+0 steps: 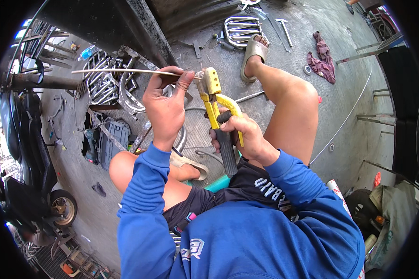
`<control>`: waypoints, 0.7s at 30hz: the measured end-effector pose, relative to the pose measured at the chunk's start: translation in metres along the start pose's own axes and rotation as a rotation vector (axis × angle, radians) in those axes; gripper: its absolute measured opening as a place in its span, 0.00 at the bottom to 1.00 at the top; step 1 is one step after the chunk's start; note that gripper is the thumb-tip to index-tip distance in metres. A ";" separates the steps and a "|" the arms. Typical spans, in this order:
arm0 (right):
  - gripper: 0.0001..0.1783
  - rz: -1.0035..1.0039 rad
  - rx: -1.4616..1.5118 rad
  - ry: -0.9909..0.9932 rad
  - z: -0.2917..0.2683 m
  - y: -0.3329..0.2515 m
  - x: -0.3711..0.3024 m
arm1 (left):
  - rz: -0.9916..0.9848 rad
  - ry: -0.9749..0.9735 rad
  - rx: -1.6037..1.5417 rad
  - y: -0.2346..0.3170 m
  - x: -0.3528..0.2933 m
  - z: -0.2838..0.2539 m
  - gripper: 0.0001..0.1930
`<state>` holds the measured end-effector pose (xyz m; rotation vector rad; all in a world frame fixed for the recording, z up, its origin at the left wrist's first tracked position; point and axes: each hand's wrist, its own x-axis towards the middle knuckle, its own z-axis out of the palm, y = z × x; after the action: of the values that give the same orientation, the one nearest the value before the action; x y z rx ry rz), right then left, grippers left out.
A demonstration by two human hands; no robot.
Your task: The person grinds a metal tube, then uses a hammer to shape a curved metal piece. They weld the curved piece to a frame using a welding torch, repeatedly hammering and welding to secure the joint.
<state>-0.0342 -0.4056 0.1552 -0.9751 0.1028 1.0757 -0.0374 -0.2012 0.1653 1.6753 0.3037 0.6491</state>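
My left hand (pixel 165 110) pinches a long pale welding rod (pixel 121 71) between thumb and fingers, close to one end. The rod points out to the left, and that pinched end meets the jaws of a yellow electrode holder (pixel 212 111). Whether the jaws clamp it I cannot tell. My right hand (pixel 249 136) is wrapped around the holder where its black ribbed handle begins, thumb near the curved yellow lever. Both hands are raised in front of me, above the floor between my bent legs.
On the concrete floor lie bent shiny metal tubes (pixel 102 81), a tubular rack (pixel 243 31), and a cordless drill (pixel 91 145) by an open grey case (pixel 112 139). A maroon cloth (pixel 322 58) lies at far right. A motorcycle (pixel 25 153) stands left; a thin cable (pixel 347 118) runs at right.
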 end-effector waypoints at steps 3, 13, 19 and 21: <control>0.29 0.039 0.064 0.000 0.001 -0.001 0.001 | 0.039 -0.046 0.079 0.002 -0.002 -0.001 0.10; 0.29 0.058 0.055 -0.006 -0.011 0.007 0.004 | 0.014 -0.105 0.107 -0.014 -0.004 -0.004 0.10; 0.30 0.011 0.127 0.047 -0.004 0.000 0.000 | 0.197 0.109 0.032 0.023 0.030 -0.038 0.19; 0.37 -0.122 0.094 0.043 -0.001 -0.007 0.000 | 0.265 0.331 0.017 0.064 0.045 -0.080 0.19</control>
<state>-0.0284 -0.4075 0.1595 -0.9083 0.1263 0.9299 -0.0563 -0.1253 0.2458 1.6352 0.3241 1.1297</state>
